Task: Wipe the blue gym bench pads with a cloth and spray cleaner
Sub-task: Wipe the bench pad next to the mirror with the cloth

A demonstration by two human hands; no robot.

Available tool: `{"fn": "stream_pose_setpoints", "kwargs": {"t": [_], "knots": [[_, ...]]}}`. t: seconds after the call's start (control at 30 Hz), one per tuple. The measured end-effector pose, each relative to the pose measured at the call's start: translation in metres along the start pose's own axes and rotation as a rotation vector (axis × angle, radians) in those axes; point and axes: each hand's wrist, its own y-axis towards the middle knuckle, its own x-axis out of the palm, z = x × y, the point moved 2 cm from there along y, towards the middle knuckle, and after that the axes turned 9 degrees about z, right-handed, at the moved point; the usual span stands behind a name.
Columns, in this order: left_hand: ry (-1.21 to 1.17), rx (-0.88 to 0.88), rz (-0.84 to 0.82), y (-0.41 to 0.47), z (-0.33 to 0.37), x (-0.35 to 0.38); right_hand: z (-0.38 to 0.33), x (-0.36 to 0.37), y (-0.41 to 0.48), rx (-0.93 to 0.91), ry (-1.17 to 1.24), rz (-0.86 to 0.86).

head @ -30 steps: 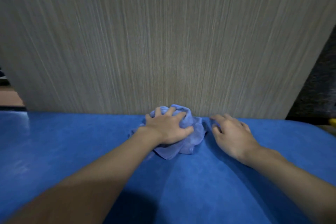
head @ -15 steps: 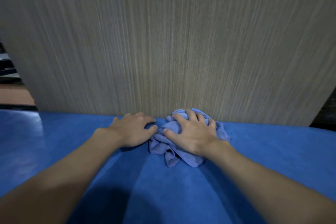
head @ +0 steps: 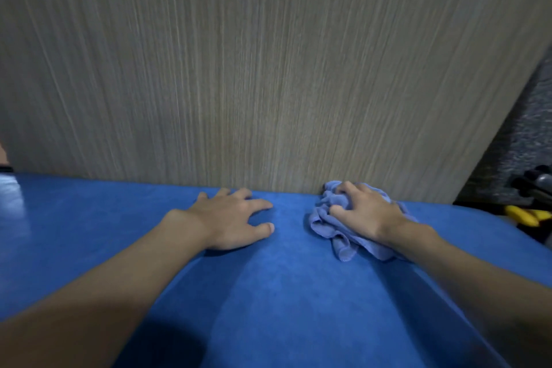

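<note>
The blue bench pad (head: 277,293) fills the lower half of the head view. A crumpled light-blue cloth (head: 334,228) lies on it near the far edge, right of centre. My right hand (head: 366,213) presses down on the cloth with fingers curled into its folds. My left hand (head: 231,219) rests flat on the bare pad to the left of the cloth, fingers spread, holding nothing. A gap of bare pad separates the two hands. No spray bottle is in view.
A wood-grain panel (head: 268,69) stands upright right behind the pad's far edge. At the far right, beyond the pad's end, sit dark equipment (head: 534,185) and a yellow object (head: 525,215) on speckled dark flooring (head: 519,140).
The cloth passed from my left hand to my right hand, then my right hand slid it rightward along the pad's far edge. My left hand now lies flat on the pad.
</note>
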Motion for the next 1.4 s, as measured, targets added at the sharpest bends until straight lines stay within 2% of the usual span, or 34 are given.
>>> {"fn": "stream_pose_setpoints", "kwargs": {"t": [0.13,0.33,0.67,0.93,1.1,1.4], "knots": [[0.003,-0.023,-0.028,0.006,0.012,0.002,-0.023,0.013,-0.001,-0.066,-0.040,0.030],[-0.042,-0.015,-0.023,0.018,0.033,0.000,0.029,0.002,0.003,-0.118,0.056,0.002],[0.026,0.096,-0.068,0.044,0.115,0.008,0.160,-0.033,0.004,0.039,0.006,0.073],[-0.091,0.317,-0.066,0.077,0.226,0.014,0.216,-0.047,0.006,0.143,0.062,0.056],[-0.053,0.277,-0.136,0.082,0.262,0.031,0.232,-0.050,0.018,0.194,0.091,0.005],[-0.022,0.221,-0.152,0.078,0.264,0.030,0.247,-0.057,0.006,0.291,0.132,-0.009]]}}
